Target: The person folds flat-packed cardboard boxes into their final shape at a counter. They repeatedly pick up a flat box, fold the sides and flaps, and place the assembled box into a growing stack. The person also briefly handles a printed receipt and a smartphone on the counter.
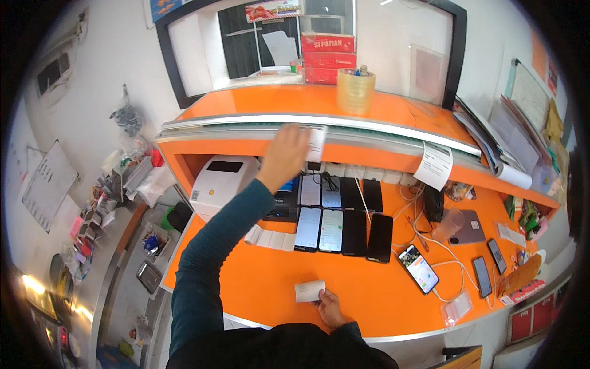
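My left hand is raised to the metal ticket rail along the front edge of the orange shelf. Its fingers are closed at the edge of a white paper slip, which hangs at the rail; the fingertips are partly hidden. Low over the front of the orange desk, my right hand pinches another small paper slip. That slip curls slightly and its upper face looks blank. Farther right along the rail hangs a printed receipt.
Two rows of smartphones lie mid-desk beside a black receipt printer and a white label printer. A lit phone with cables lies to the right. Tape rolls and red boxes stand on top.
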The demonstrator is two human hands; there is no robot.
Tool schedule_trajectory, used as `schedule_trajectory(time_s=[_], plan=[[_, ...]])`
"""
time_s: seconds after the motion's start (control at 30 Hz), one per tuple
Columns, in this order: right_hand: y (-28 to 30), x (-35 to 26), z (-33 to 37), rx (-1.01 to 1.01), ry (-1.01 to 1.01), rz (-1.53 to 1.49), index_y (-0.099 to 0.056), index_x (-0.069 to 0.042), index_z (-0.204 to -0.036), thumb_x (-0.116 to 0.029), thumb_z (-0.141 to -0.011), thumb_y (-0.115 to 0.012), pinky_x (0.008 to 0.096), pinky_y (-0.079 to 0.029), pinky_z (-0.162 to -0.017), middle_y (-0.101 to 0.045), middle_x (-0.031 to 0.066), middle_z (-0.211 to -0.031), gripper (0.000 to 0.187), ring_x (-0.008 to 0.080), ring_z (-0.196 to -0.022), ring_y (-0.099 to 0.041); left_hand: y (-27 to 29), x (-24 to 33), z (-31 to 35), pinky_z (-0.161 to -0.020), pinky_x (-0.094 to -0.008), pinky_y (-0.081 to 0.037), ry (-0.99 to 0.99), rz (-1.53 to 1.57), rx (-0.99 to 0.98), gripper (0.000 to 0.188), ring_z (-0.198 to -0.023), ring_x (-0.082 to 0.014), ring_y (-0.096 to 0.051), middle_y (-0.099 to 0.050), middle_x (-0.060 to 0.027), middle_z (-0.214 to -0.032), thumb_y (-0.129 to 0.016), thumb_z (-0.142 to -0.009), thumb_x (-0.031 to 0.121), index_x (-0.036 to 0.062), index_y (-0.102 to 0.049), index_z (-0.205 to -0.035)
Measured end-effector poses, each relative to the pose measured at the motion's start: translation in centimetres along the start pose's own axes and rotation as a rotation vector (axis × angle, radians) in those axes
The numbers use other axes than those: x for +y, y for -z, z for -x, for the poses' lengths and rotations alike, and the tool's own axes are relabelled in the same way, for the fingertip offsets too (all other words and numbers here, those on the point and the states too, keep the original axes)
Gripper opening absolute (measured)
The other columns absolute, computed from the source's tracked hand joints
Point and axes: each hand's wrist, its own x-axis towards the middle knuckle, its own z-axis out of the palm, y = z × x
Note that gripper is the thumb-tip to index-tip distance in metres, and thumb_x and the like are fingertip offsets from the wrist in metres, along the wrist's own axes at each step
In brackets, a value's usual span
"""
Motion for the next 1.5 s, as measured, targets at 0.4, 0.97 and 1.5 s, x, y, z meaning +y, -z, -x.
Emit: schedule_trajectory(time_s=[0.4, 0.97, 1.5], plan=[[-0.3, -1.1, 0.9, -0.023, 0.009, -0.081, -0.041, -0.005, -0.111, -0.005, -0.085, -0.038, 0.0396, -0.043, -0.083, -0.048, 0.0103, -0.109, 0.026, 0.024, -0.1, -0.049, 1.1, -0.5, 0.7, -0.075, -0.0399, -0.034, 0.174, -0.027, 0.102, 0.044, -0.093, -0.0265, -0.044, -0.048, -0.0097, -0.1, -0.049, -0.075, 0.039, 0.0046, -0.048, -0.102], [-31.8, 13.9, 2.4, -0.337, 0.279, -0.003, -0.019, -0.015, -0.128, 0.001, -0.079, -0.046, 0.0364, -0.041, -0.084, -0.038, 0.0093, -0.121, 0.058, 0.0215, -0.108, -0.041, 29.8, -6.4, 36.1, -0.093, -0.0342, -0.029, 0.828, 0.834, -0.421, 0.056, -0.111, -0.0288, -0.039, -0.042, -0.0202, -0.118, -0.041, -0.082, 0.044, 0.0001, -0.04, -0.118], [-57.5, 50.9, 17.7, -1.763, -0.74, 0.377, -0.018, -0.007, -0.124, 0.003, -0.075, -0.054, 0.0275, -0.039, -0.081, -0.05, 0.0108, -0.104, 0.062, 0.0157, -0.095, -0.048, 63.4, -1.2, 67.7, -0.074, -0.0235, -0.041, 1.815, 0.159, 0.719, 0.026, -0.084, -0.0082, -0.05, -0.057, -0.0061, -0.095, -0.053, -0.079, 0.009, 0.0015, -0.052, -0.105]])
